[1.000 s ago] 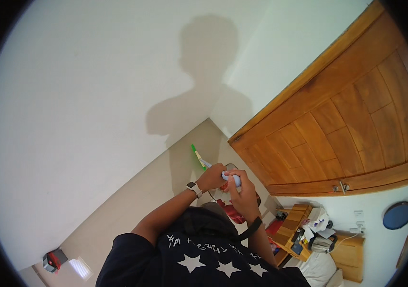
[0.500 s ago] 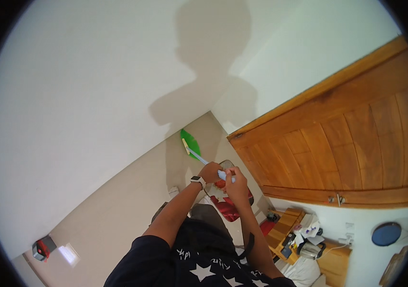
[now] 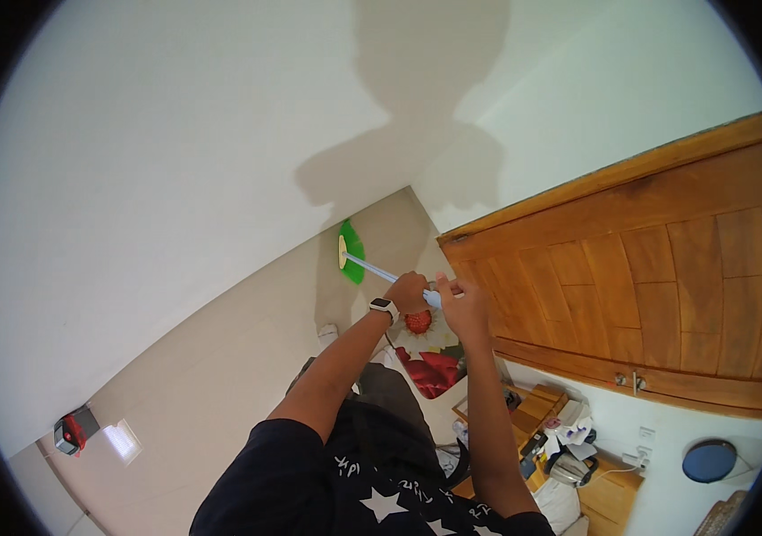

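A broom with green bristles, a pale yellow head and a light blue handle slants down to the floor, its bristles close to the foot of the white wall. My left hand, with a white-strapped watch at the wrist, is wrapped round the handle. At the handle's upper end is my right hand, thumb raised and fingers curled by the grip; part of its hold is hidden. Below my hands lies a floor mat with a red and white flower pattern, partly covered by my arms.
A wooden door stands to the right. Lower right, a wooden cabinet holds clutter beside a kettle. A dark box with red sits on the floor at far left, by the wall. My foot shows near the broom.
Both hands have shifted up and slightly right in the picture, still at the handle. The broom head appears a little higher and turned. The door and cabinet have shifted with the view.
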Demonstrator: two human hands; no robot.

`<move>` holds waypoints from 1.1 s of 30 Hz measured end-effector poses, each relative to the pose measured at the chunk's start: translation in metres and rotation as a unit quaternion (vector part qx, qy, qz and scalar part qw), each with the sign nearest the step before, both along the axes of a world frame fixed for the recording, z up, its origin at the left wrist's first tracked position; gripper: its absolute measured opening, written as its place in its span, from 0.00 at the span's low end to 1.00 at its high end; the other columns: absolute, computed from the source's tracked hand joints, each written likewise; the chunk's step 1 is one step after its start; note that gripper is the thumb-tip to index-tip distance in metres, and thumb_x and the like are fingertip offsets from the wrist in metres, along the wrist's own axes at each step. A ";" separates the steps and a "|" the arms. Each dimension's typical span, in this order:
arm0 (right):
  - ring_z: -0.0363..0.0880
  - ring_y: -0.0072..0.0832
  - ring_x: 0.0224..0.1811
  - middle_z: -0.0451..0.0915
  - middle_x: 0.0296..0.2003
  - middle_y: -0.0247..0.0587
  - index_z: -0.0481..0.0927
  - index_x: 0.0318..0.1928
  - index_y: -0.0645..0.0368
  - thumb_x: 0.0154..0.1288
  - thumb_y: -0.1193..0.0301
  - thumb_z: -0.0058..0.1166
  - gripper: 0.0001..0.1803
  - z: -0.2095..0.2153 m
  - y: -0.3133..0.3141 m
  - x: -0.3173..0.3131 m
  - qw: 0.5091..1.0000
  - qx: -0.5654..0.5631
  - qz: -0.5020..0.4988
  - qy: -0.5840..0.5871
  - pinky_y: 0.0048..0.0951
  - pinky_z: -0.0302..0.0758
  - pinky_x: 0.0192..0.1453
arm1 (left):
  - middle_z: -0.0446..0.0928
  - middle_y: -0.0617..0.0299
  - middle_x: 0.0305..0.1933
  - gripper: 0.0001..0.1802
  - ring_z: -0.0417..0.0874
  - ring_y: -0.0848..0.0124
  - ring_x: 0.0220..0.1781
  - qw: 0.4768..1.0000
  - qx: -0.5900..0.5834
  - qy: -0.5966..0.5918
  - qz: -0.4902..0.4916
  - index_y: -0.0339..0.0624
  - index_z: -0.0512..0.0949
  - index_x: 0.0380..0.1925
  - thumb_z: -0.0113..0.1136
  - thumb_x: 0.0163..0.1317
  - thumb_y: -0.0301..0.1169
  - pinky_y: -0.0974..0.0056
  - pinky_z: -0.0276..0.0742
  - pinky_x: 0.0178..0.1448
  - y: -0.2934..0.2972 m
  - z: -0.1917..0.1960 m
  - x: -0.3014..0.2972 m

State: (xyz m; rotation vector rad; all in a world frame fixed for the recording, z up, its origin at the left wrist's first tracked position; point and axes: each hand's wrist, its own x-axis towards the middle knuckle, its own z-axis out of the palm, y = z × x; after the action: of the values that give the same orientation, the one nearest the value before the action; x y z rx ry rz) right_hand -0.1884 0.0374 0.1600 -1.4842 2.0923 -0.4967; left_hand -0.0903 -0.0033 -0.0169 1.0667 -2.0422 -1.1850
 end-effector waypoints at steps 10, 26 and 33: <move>0.68 0.14 0.18 0.73 0.17 0.28 0.81 0.32 0.64 0.71 0.64 0.58 0.15 -0.003 -0.009 0.011 0.933 -0.007 -0.028 -0.359 0.19 0.65 0.26 | 0.79 0.45 0.22 0.11 0.80 0.45 0.28 0.998 -0.034 -0.026 0.053 0.42 0.82 0.15 0.67 0.41 0.38 0.48 0.76 0.37 0.004 -0.007 0.015; 0.65 0.16 0.14 0.69 0.15 0.29 0.76 0.27 0.63 0.69 0.64 0.61 0.17 -0.023 -0.013 0.041 0.924 0.001 -0.071 -0.375 0.22 0.59 0.20 | 0.80 0.43 0.24 0.16 0.83 0.45 0.30 0.993 -0.010 -0.056 0.102 0.39 0.82 0.17 0.68 0.44 0.42 0.48 0.79 0.39 0.015 -0.016 0.043; 0.69 0.16 0.16 0.73 0.15 0.31 0.78 0.27 0.63 0.69 0.62 0.59 0.18 -0.030 0.017 0.069 0.937 -0.005 -0.055 -0.344 0.21 0.63 0.23 | 0.80 0.42 0.23 0.14 0.83 0.45 0.30 0.995 -0.005 -0.069 0.071 0.38 0.82 0.17 0.68 0.42 0.39 0.48 0.80 0.40 0.042 -0.020 0.077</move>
State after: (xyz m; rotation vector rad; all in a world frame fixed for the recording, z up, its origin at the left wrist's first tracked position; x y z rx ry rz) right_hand -0.1197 0.0549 0.1297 -0.9914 1.6084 -0.9175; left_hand -0.0130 0.0389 -0.0367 1.2979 -2.0334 -1.0536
